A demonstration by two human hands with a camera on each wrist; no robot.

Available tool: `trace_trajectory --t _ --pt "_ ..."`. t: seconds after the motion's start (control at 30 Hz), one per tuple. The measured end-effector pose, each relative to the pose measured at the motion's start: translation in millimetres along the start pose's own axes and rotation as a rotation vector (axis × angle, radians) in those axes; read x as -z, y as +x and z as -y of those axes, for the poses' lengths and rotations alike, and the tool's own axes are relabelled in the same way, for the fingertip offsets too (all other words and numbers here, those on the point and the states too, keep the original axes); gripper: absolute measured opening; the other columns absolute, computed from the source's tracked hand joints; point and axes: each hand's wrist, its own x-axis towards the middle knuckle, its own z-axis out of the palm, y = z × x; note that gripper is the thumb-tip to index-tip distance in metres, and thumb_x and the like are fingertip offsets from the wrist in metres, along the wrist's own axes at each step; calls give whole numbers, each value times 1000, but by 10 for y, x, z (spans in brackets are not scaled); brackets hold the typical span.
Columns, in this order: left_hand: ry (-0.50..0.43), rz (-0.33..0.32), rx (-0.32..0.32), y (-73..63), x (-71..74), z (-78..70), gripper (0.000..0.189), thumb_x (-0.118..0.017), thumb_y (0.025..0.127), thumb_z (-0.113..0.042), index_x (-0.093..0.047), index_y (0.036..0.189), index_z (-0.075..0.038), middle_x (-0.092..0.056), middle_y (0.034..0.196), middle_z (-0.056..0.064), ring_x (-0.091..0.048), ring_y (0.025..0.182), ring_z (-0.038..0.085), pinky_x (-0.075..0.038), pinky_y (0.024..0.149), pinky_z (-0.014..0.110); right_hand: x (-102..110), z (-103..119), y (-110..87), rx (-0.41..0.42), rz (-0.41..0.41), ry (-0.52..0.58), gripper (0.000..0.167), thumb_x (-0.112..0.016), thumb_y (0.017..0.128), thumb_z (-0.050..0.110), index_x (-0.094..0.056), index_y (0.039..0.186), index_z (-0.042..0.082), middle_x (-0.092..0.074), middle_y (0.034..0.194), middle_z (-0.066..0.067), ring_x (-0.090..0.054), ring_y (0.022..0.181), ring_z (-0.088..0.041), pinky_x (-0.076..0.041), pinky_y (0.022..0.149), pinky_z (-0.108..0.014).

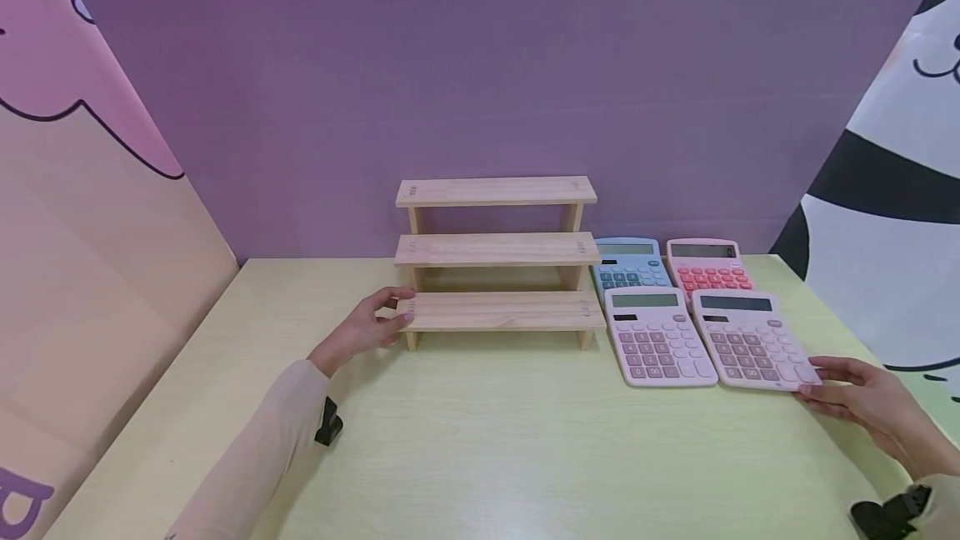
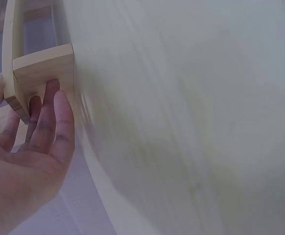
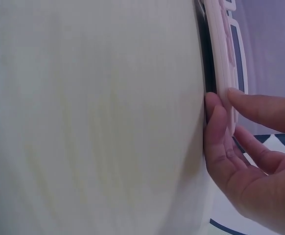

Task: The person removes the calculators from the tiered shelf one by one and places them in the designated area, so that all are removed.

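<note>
A three-tier wooden step shelf [image 1: 495,312] stands near the back wall. My left hand [image 1: 363,327] grips the left end of its lowest tier; in the left wrist view the thumb lies over the board and the fingers reach beneath it by the wooden leg [image 2: 47,68]. To the right, my right hand [image 1: 873,407] pinches the lower right corner of a pale pink calculator [image 1: 750,350]. In the right wrist view the thumb is on the upper face of that calculator [image 3: 220,63] and fingers are under its edge.
Left of the held calculator lies another pale pink calculator [image 1: 660,348]. A blue calculator [image 1: 633,261] and a brighter pink calculator [image 1: 708,265] sit behind, right of the shelf. The light wooden table [image 1: 487,440] meets a purple backdrop [image 1: 487,65], with printed panels on both sides.
</note>
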Motion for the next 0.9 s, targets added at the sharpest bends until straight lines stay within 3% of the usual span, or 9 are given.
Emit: trace_trajectory --t 0.67,0.9 --pt "-1 -8 19 -9 17 -2 45 -56 91 -23 -41 133 -16 -39 125 12 -57 94 25 -53 80 38 14 82 32 -71 49 7 74 -62 86 10 -13 134 -18 -53 84 12 -62 73 -6 -55 70 -24" --pt "-11 7 6 -16 20 -19 46 -56 91 -24 -40 134 -15 -39 126 13 -56 97 27 -53 82 40 40 70 46 -72 43 -38 74 -62 86 12 -14 133 -19 -55 99 -10 -61 73 -7 -55 69 -23"
